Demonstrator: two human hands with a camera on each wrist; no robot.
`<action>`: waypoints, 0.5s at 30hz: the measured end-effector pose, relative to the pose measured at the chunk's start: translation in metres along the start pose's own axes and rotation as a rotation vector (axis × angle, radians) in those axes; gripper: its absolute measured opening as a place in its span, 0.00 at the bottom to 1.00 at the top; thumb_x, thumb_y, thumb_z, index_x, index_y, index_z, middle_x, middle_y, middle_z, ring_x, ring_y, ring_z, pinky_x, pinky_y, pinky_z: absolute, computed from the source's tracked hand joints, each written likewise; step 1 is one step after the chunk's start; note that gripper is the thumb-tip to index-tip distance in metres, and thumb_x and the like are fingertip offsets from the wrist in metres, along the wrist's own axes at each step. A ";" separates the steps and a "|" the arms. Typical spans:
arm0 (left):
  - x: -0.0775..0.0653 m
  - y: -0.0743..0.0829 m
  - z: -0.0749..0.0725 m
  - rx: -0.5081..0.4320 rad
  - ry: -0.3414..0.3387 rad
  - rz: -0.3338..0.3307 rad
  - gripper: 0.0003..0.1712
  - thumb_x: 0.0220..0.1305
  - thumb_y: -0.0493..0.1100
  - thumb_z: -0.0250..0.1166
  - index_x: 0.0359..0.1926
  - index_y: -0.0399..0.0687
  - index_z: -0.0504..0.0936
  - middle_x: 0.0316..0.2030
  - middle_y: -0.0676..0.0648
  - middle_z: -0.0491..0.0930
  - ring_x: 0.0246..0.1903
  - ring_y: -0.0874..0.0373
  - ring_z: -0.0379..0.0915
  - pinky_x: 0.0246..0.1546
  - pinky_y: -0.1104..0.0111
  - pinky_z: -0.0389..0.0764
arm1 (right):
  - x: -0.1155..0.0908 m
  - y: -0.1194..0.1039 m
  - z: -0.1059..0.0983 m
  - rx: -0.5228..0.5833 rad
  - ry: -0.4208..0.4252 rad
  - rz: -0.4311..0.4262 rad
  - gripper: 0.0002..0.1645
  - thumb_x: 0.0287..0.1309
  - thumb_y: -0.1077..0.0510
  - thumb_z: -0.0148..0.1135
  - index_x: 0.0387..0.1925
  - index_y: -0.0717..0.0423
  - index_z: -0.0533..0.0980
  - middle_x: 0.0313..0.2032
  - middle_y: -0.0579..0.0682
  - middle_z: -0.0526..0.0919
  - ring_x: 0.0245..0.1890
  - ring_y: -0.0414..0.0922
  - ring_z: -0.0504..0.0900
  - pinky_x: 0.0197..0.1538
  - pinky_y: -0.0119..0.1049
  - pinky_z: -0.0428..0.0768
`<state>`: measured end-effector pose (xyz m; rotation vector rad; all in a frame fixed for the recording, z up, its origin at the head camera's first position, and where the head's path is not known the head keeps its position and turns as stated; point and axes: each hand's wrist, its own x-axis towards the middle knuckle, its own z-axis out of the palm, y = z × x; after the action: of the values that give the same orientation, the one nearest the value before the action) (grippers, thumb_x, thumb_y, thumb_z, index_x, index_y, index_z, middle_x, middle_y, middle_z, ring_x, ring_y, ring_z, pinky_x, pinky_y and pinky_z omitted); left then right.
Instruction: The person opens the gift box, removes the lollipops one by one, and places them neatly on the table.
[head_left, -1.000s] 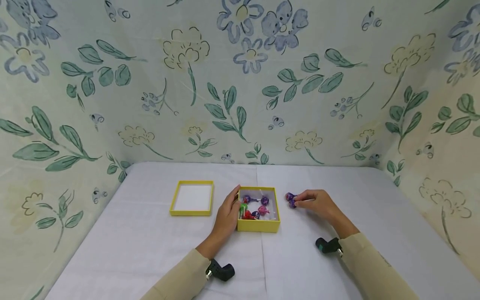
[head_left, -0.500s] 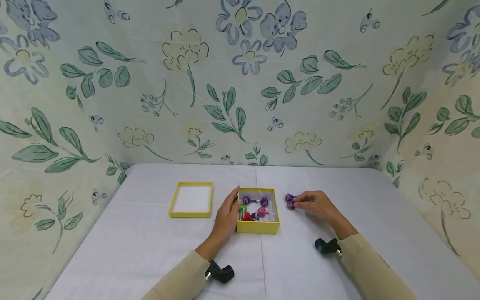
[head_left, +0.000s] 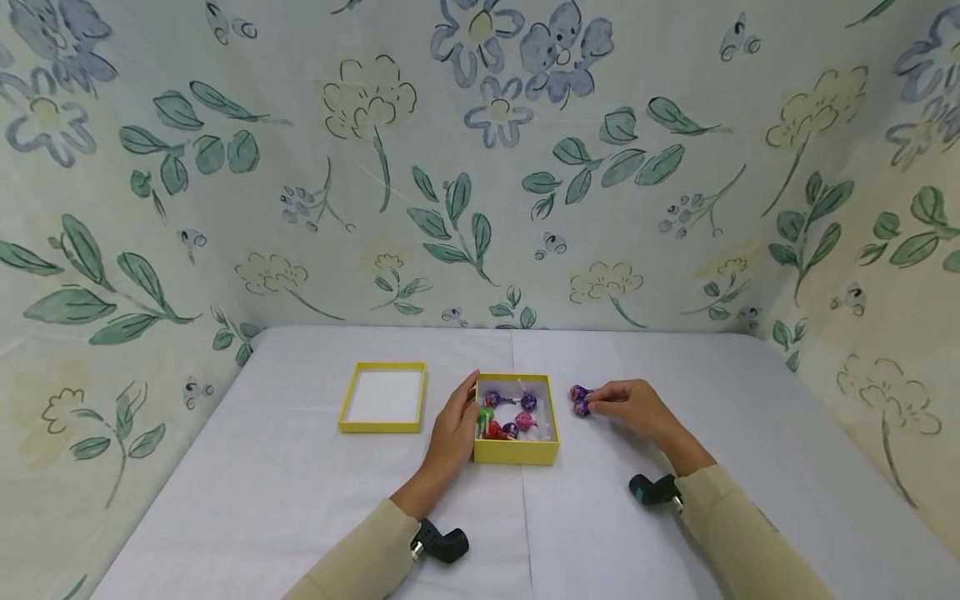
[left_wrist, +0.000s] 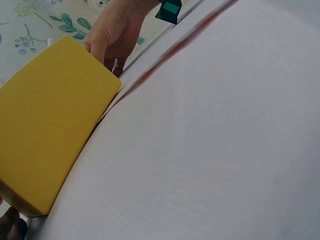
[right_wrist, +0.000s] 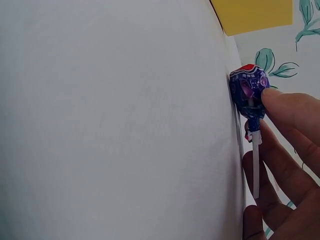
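Observation:
A yellow box (head_left: 516,452) stands on the table with several wrapped lollipops inside: purple, pink (head_left: 526,421), red (head_left: 495,431) and green. My left hand (head_left: 450,437) rests along its left side, fingers extended and the thumb near the rim. To the right of the box lie two purple lollipops, close together. My right hand (head_left: 633,410) pinches the nearer purple lollipop (right_wrist: 249,90); in the right wrist view its white stick points toward the palm and my thumb touches the wrapper. The farther purple lollipop (head_left: 577,392) sits just beyond my fingertips.
A yellow-edged lid (head_left: 383,432), white inside, lies to the left of the box. White cloth (head_left: 285,467) covers the table. Floral fabric (head_left: 450,233) hangs behind and at both sides.
Both hands, the box and the lid keep their places. The nearer purple lollipop has shifted very slightly left under my right fingers; the whole view sways a little.

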<state>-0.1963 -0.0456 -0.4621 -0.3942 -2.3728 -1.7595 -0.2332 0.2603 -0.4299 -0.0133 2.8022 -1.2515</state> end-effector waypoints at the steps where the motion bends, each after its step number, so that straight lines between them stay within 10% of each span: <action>1: 0.001 0.000 0.000 0.001 0.001 0.004 0.29 0.75 0.42 0.44 0.73 0.62 0.57 0.71 0.57 0.57 0.70 0.60 0.52 0.70 0.62 0.56 | 0.001 0.000 -0.001 -0.002 0.002 -0.005 0.09 0.55 0.53 0.69 0.37 0.51 0.85 0.42 0.50 0.84 0.44 0.48 0.77 0.47 0.40 0.79; 15: 0.001 0.000 -0.001 0.000 -0.003 0.010 0.28 0.75 0.42 0.44 0.74 0.58 0.57 0.71 0.56 0.57 0.70 0.59 0.53 0.70 0.62 0.56 | 0.002 0.004 -0.002 0.000 0.005 -0.014 0.08 0.55 0.54 0.69 0.37 0.51 0.85 0.42 0.50 0.84 0.45 0.49 0.77 0.49 0.41 0.79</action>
<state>-0.1970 -0.0460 -0.4618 -0.4076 -2.3687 -1.7556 -0.2354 0.2643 -0.4313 -0.0291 2.8114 -1.2559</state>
